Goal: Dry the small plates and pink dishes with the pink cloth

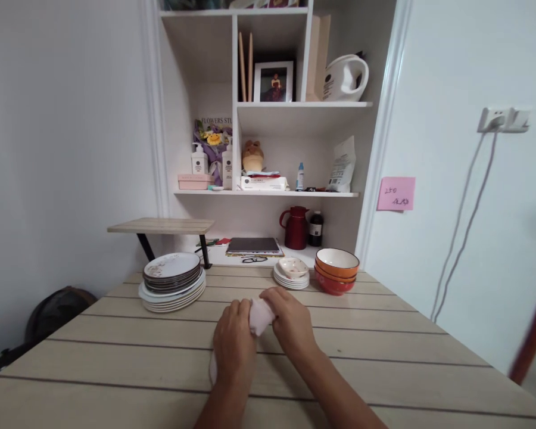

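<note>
Both hands are together over the middle of the wooden table (161, 360). A crumpled pale pink cloth (261, 317) shows between them. My left hand (234, 341) has its fingers wrapped round the cloth, and a pale edge, seemingly the same cloth, shows at the left of its wrist. My right hand (290, 319) grips the cloth's right side with curled fingers. Beyond them to the left stands a stack of plates (173, 280). Small white dishes (292, 274) sit behind the right hand, and stacked orange and red bowls (336, 271) are at their right.
A small raised wooden stand (161, 226) is at the back left. Behind the table, a white shelf unit (299, 107) holds a red jug (296, 228), a dark bottle (315, 229), glasses (254, 260) and a dark flat item (253, 245). Cables (467, 229) hang on the right wall.
</note>
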`<state>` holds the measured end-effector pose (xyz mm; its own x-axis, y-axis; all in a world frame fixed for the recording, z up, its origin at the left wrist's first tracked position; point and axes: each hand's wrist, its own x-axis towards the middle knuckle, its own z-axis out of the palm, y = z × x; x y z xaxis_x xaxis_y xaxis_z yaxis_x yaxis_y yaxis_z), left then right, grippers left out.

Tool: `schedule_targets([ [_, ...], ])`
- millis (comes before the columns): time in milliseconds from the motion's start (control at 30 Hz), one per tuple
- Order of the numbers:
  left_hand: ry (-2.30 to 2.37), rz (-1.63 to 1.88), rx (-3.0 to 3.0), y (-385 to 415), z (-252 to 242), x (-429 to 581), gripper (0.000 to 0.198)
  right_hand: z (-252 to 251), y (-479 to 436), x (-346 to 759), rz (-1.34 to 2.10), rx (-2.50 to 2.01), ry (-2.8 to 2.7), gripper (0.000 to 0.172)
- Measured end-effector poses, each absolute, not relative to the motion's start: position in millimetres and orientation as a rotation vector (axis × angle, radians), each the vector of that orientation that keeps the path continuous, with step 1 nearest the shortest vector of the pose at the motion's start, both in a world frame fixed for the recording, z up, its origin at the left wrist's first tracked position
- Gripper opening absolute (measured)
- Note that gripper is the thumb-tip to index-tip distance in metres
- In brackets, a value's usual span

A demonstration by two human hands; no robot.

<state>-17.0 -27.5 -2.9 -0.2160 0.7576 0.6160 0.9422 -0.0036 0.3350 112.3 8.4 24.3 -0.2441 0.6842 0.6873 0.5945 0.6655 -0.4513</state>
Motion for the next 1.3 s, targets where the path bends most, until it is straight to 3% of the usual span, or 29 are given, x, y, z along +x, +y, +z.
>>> schedule_targets([
  [167,-2.028,-1.233,-1.740,-23.7,-4.9,-19.0,0.026,20.5,16.0,112.5,0.443,-0.811,-1.808,0.045],
  [467,-2.077,-1.694,-1.672,-24.1,-2.3,-17.9,0.022,23.7,15.2,106.3,1.034,-0.695,-1.325,0.027],
  [633,-2.033,-2.061,-1.612,-20.0,-4.0,-16.3,0.016,20.2,9.6,94.5,1.452,-0.556,-1.009,0.030],
  [733,-2.078,-2.090,-1.600,-16.2,-7.6,-16.0,0.019,15.6,8.8,90.5,1.541,-0.500,-0.962,0.033],
  [800,-2.146,-1.977,-1.579,-16.0,-9.6,-15.8,0.023,14.7,9.1,91.4,1.490,-0.543,-1.044,0.029],
  [900,-2.206,-1.701,-1.610,-19.4,-9.3,-15.8,0.033,16.3,10.7,97.0,1.134,-0.689,-1.236,0.029],
  [1000,-2.199,-1.411,-1.658,-24.1,-4.8,-16.9,0.044,18.2,11.8,103.2,0.678,-0.797,-1.454,0.043],
  [1100,-2.229,-1.164,-1.728,-26.4,0.0,-18.5,0.040,18.5,11.1,106.9,0.397,-0.897,-1.736,0.053],
  [1300,-2.157,-1.039,-1.810,-26.6,0.6,-22.1,0.039,23.6,16.2,115.5,0.371,-1.036,-1.912,0.031],
])
